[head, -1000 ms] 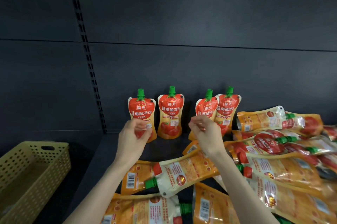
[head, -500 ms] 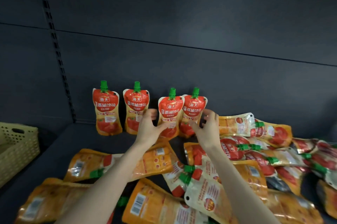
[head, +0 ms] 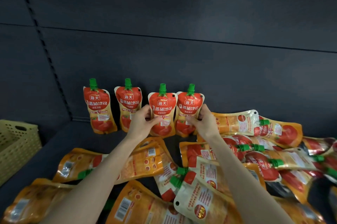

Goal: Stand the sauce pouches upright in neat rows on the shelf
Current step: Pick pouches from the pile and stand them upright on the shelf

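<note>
Four tomato sauce pouches [head: 99, 112] stand in a row at the back of the shelf [head: 60, 150]. The left hand [head: 143, 124] pinches the third pouch [head: 162, 108], thumb in front, fingers behind; the right hand [head: 203, 121] pinches the fourth pouch [head: 189, 107] likewise. Flat pouches [head: 145, 161] sprawl from 4 to 8 o'clock, yellow basket [head: 16, 147] at 9.

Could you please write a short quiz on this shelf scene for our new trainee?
1. How many sauce pouches stand upright along the back of the shelf?
2. True or false: the left hand grips the leftmost upright pouch.
3. The right hand grips: A) the second upright pouch from the left; B) the fourth pouch from the left; C) nothing.

Key
1. Four.
2. False: it grips the third pouch from the left.
3. B.
</note>
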The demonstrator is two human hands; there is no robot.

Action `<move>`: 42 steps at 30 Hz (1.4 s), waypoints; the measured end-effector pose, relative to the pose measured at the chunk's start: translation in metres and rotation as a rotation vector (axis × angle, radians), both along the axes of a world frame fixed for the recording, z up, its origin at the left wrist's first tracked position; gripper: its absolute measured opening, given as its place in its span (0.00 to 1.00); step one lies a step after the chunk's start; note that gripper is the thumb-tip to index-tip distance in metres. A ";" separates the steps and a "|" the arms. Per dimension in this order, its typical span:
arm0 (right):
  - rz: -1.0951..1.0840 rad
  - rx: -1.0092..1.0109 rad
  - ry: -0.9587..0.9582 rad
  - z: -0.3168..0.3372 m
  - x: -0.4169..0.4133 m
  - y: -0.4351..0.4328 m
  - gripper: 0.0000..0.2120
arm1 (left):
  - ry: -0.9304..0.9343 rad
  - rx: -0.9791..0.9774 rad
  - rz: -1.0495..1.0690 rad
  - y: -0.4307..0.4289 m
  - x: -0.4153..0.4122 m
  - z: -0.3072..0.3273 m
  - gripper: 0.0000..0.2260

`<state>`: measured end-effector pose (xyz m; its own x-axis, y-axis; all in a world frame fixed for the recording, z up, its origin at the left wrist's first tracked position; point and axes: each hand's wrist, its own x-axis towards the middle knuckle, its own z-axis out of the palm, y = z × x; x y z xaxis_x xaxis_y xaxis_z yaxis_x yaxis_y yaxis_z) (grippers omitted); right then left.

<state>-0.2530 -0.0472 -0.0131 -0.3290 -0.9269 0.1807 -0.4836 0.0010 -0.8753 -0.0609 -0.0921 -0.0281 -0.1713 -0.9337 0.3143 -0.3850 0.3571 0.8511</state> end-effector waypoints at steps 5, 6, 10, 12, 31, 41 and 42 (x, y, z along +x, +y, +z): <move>0.024 -0.002 0.016 0.000 -0.003 -0.002 0.22 | -0.022 -0.019 0.002 0.000 0.001 -0.001 0.19; 0.020 0.000 0.022 0.000 -0.003 -0.002 0.22 | -0.031 -0.024 0.012 0.001 0.001 -0.001 0.18; -0.017 0.004 0.038 0.000 -0.001 0.004 0.24 | -0.072 -0.065 0.066 0.008 0.004 0.001 0.18; -0.044 -0.021 0.028 0.003 0.000 0.013 0.26 | -0.063 -0.059 0.095 0.016 0.011 0.003 0.20; 0.196 0.045 0.251 -0.035 0.109 0.094 0.25 | -0.816 0.145 -0.051 0.085 0.155 -0.004 0.51; 0.215 0.310 0.690 -0.017 0.145 0.070 0.36 | -0.870 0.184 -0.253 0.045 0.198 -0.005 0.49; 0.191 0.319 0.722 -0.016 0.148 0.069 0.36 | -0.824 0.171 -0.250 0.042 0.199 -0.004 0.44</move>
